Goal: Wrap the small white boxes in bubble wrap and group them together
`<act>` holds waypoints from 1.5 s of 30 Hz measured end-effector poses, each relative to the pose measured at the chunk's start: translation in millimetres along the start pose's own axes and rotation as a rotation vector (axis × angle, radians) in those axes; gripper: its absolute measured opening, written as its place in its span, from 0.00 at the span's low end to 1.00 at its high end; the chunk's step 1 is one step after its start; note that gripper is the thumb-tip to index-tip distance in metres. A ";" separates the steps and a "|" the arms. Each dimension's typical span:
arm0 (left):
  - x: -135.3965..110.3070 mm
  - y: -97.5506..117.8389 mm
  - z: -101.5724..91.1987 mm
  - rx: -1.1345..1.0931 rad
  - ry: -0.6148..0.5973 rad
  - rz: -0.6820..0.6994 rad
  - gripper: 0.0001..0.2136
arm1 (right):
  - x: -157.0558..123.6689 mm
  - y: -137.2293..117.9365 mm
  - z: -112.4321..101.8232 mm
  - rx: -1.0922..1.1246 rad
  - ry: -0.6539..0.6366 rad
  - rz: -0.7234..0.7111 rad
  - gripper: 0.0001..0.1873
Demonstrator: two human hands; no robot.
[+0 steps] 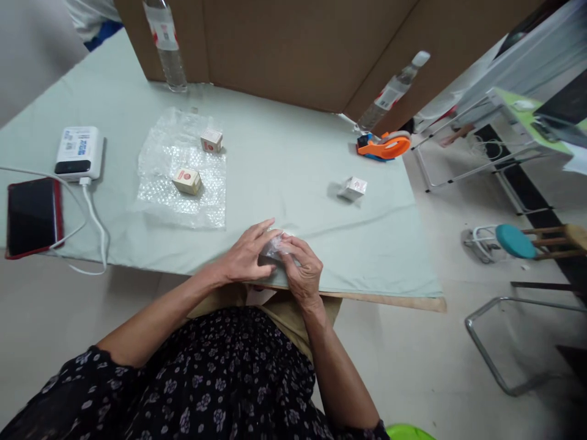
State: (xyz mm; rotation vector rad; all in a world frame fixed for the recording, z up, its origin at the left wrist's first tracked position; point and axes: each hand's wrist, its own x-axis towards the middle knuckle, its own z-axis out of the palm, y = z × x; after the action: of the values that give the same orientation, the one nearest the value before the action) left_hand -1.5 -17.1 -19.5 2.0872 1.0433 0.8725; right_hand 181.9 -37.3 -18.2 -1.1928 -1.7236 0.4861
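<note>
At the front edge of the table, a small bundle in clear bubble wrap (274,246) lies between my two hands. My right hand (303,269) pinches its right side with thumb and fingers. Around the left side curves my left hand (250,252), fingertips on the top of the wrap and thumb lower down. What the wrap holds is mostly hidden. Ahead and to the right sits a small box in clear wrap (354,188). To the left, two small printed boxes, a nearer box (187,181) and a farther box (211,140), stand on a bubble wrap sheet (156,162).
An orange tape dispenser (384,146) lies near the right edge. Two water bottles, a left bottle (166,49) and a right bottle (389,95), stand by a cardboard panel (293,49). A white power bank (80,153), its cable and a phone (33,217) lie far left.
</note>
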 end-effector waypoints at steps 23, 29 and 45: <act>27.1 2.8 -1.5 -0.202 0.327 -0.300 0.28 | 56.1 15.8 -7.8 0.380 -0.367 0.379 0.16; 19.6 -0.9 -3.3 -0.110 0.363 -0.107 0.14 | 55.6 17.8 -2.5 0.468 -0.310 0.426 0.26; 20.9 -2.0 -6.1 -0.109 0.284 -0.245 0.10 | 31.3 12.6 11.8 0.185 -0.058 0.220 0.14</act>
State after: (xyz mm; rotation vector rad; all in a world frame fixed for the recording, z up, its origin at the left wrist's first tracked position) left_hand 2.7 3.0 -11.9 1.7335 1.3350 1.0930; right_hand 175.7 -2.1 -18.2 -1.2498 -1.5647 0.8021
